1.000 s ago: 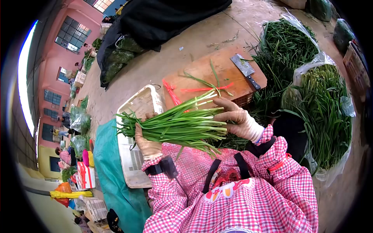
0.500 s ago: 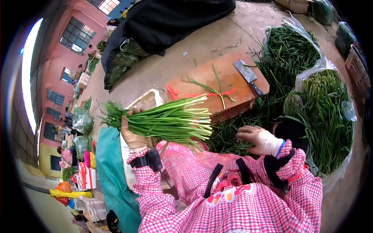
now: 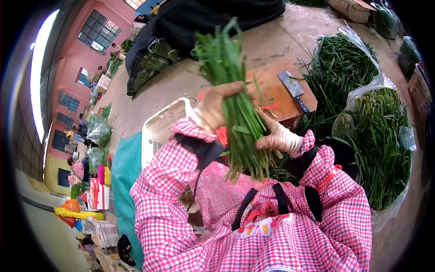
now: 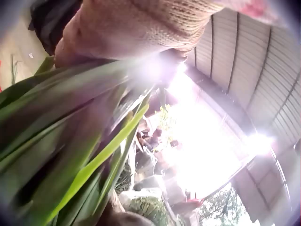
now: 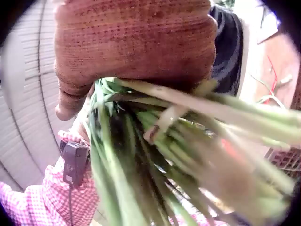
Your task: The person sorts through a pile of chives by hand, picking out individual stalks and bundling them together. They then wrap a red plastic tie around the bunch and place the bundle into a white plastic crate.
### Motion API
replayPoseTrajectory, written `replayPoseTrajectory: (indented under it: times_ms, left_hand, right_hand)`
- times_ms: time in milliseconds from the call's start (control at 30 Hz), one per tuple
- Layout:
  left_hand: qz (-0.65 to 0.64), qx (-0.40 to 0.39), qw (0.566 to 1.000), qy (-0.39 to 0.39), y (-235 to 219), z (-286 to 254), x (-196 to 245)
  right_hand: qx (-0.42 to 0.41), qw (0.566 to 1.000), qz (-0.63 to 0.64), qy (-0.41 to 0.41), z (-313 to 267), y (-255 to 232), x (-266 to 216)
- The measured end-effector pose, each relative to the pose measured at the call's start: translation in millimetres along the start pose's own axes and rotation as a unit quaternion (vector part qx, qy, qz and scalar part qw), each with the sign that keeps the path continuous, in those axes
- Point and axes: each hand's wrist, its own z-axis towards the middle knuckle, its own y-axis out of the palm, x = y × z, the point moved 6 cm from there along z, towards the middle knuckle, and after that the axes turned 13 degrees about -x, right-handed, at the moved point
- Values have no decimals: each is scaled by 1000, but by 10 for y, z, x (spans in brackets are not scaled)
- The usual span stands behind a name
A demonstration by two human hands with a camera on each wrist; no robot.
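Greens (image 3: 242, 115) up in both hands, leafy tops high, stem ends low over the checked clothing (image 3: 267, 240)! Gripped around the middle by the left hand (image 3: 215, 106), fingers wrapped across the front; held lower down by the right hand (image 3: 278, 137), fingers curled round the bunch. Probably slightly fanned at the stem ends, though blurred there. And over to the board (image 3: 274, 81): knife (image 3: 292, 88) lying flat, near red tape (image 3: 270, 106).

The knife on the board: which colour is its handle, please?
The knife handle is black, and it shows best in the head view.
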Motion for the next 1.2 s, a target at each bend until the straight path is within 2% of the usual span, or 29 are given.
replayPoseTrajectory:
  times_ms: [33, 167, 267, 333, 467, 567, 600, 633, 700, 733, 800, 900, 933, 967, 1033, 1067, 1133, 1167, 1200]
  left_hand:
    - [55, -4, 998, -25, 4, 139, -50]
    - [65, 128, 986, -84, 132, 513, -391]
    - [97, 154, 982, -56, 253, 742, -518]
    - [117, 162, 979, -39, 325, 822, -556]
    - [31, 45, 997, -58, 382, 868, -577]
    - [-57, -74, 995, -36, 228, 871, -595]
    - [-28, -27, 999, -28, 168, 787, -557]
    - [-81, -100, 992, -9, 98, 809, -551]
    - [-132, -101, 986, 13, -116, 717, -520]
    - [-108, -48, 991, 63, -107, 604, -454]
    - [-142, 1, 987, 77, -132, 437, -429]
    - [-163, 40, 980, 111, -352, 316, -396]
    - [-161, 64, 977, 128, -392, 263, -391]
    - [-159, 87, 973, 146, -423, 200, -382]
    - [81, 33, 986, 139, -210, 26, -284]
    - [242, 94, 944, 203, -366, -34, -288]
    - [146, 40, 965, 216, -483, 27, -231]
    - [98, 14, 971, 219, -555, 62, -216]
    - [28, 21, 979, 199, -559, 16, -255]
  right_hand:
    - [7, 1000, 27, 12, -46, -2, 30]
    - [64, 994, 80, -26, -213, -165, 128]
    - [112, 986, 109, -53, -320, -313, 289]
    - [139, 977, 146, -75, -428, -323, 233]
    - [160, 970, 148, -106, -628, -377, 105]
    - [172, 970, 134, -107, -763, -400, -34]
    - [177, 968, 141, -106, -823, -387, -109]
    - [181, 967, 147, -103, -878, -391, -146]
    - [207, 972, 61, -87, -1085, -500, -252]
    - [231, 969, 28, -79, -1178, -519, -298]
    - [285, 956, -27, -66, -1320, -519, -374]
    - [314, 947, -68, 17, -1459, -420, -258]
    - [296, 939, -174, -7, -1418, -346, -326]
    - [277, 897, -343, -24, -1370, -262, -387]
    - [216, 828, -515, -56, -1150, -64, -515]
    - [210, 802, -557, -55, -1022, 0, -536]
    - [192, 734, -648, -65, -760, 152, -604]
    - [149, 714, -679, -86, -591, 109, -470]
    - [140, 698, -697, -85, -516, 120, -401]
